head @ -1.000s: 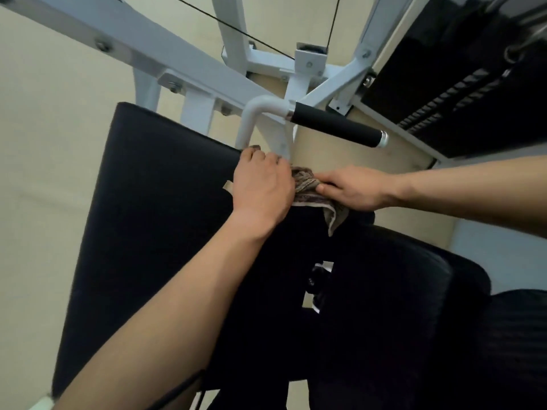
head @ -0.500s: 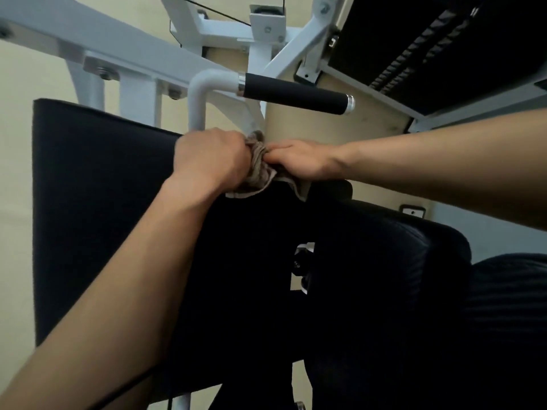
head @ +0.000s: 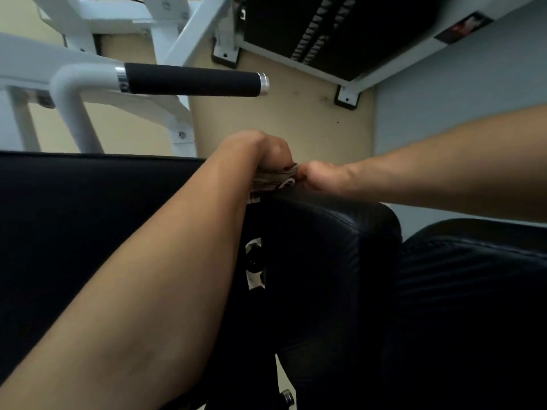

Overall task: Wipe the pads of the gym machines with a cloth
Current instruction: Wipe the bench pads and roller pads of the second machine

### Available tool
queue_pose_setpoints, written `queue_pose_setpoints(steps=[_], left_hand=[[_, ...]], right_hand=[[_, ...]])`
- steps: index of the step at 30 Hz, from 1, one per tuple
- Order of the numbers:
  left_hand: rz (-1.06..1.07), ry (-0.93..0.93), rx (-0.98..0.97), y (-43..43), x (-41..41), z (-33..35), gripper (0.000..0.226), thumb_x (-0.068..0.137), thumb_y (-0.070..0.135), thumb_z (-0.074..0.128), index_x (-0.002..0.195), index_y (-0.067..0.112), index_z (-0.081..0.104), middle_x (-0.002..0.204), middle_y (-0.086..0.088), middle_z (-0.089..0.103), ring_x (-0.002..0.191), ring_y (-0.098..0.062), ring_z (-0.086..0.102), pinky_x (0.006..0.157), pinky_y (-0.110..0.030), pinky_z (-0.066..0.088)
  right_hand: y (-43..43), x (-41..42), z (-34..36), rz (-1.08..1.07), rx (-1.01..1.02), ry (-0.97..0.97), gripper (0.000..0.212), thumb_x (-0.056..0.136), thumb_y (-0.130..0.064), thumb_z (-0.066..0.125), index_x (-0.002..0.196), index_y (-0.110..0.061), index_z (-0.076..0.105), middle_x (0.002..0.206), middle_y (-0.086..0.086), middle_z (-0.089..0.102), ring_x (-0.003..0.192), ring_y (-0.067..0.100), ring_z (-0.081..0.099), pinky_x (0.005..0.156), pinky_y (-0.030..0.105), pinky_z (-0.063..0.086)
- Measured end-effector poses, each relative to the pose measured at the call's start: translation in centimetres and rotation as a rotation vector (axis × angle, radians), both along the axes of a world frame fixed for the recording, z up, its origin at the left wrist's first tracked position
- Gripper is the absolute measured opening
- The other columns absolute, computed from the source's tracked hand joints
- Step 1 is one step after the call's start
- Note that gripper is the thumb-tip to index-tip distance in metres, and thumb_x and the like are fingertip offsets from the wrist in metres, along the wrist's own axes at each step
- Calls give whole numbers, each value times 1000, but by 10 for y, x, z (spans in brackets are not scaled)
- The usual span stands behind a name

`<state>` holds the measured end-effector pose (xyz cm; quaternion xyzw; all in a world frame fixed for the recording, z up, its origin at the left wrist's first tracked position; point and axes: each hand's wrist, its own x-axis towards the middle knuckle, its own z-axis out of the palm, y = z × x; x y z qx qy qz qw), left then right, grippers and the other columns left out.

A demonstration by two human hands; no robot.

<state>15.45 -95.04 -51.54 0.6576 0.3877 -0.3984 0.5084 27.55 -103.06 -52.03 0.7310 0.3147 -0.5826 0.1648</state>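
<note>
The broad black pad (head: 88, 217) fills the left half of your view, its far edge running level across the middle. Just right of it sits the smaller black pad (head: 325, 261), rounded at its far right corner, with a narrow gap between the two. Beyond them the white machine frame (head: 83, 54) stands on the beige floor (head: 296, 119), and the dark weight stack (head: 310, 31) is at the far right. A black foam handle (head: 192, 83) sticks out to the right from the frame's bent white tube, well above the pads' far edges.

Your left forearm crosses the broad pad from the near left, and your left hand (head: 260, 152) is clenched knuckles-up over the cloth (head: 275, 179), fingers curled down into it. Your right hand (head: 318, 176) comes in from the right and pinches the cloth's right end. The cloth, brown and patterned, is bunched between your two hands and rests on the far left corner of the smaller pad, right above the gap. A small black knob (head: 254, 263) shows down in that gap, nearer to you.
</note>
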Motion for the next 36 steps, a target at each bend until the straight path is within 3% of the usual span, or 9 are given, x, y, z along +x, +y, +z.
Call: queue_pose_setpoints(steps=[6,10,12,16,20,24,28,32,36], left_hand=[[16,-28,70,10,-26,7,33,101,38,43,99,15,67,116,-10,68,91,-24,62,82,-31,44],[-27,23,214,-3,-54,18,44,106,40,33,126,16,64,135,-13,61,117,-30,59,93,-32,41],[-52,32,229,-4,-39,18,45,103,39,34,122,14,66,133,-14,63,115,-32,61,98,-37,46],[-35,-25,154,-10,-2,15,33,100,33,38,101,14,66,129,-16,65,103,-30,61,93,-37,48],[-52,-16,314,-14,-32,14,34,100,28,40,120,15,65,131,-13,63,115,-33,61,89,-39,46],[-22,87,498,-19,-89,38,31,99,27,43,122,24,63,123,-10,67,108,-33,64,74,-39,43],[59,95,716,-43,-137,68,31,97,32,44,123,30,62,124,-3,67,118,-28,59,103,-47,37],[230,104,954,-74,-178,87,39,96,24,49,135,21,54,138,-1,57,141,-24,37,119,-56,11],[144,75,912,-69,-182,85,40,95,27,51,135,22,52,143,1,54,140,-24,39,121,-59,9]], right_hand=[[16,-17,16,-322,-4,94,31,96,-19,41,70,-11,55,42,1,56,41,16,54,37,15,38],[26,-30,6,-493,42,200,16,89,-14,51,77,-9,59,76,12,66,69,25,65,78,35,59],[18,-29,9,-459,46,166,24,94,-17,49,73,-11,60,61,4,65,57,18,59,58,16,52],[2,-18,14,-173,130,-12,25,102,-19,41,95,-10,64,91,4,58,81,18,50,53,20,38],[30,-30,29,-144,-41,107,30,95,-19,37,77,-11,61,77,10,65,64,23,59,57,26,45],[64,-78,55,458,1,161,26,99,-20,38,89,-11,61,84,11,63,71,27,59,69,32,53],[77,-132,80,824,-75,227,25,94,-25,43,98,-9,61,103,15,67,86,29,67,89,44,56],[68,-180,101,496,126,279,39,105,-18,31,133,-3,52,132,14,56,110,27,54,95,32,40],[-4,-204,72,78,527,-154,61,99,-37,30,153,-10,32,162,14,27,149,31,20,123,45,9]])
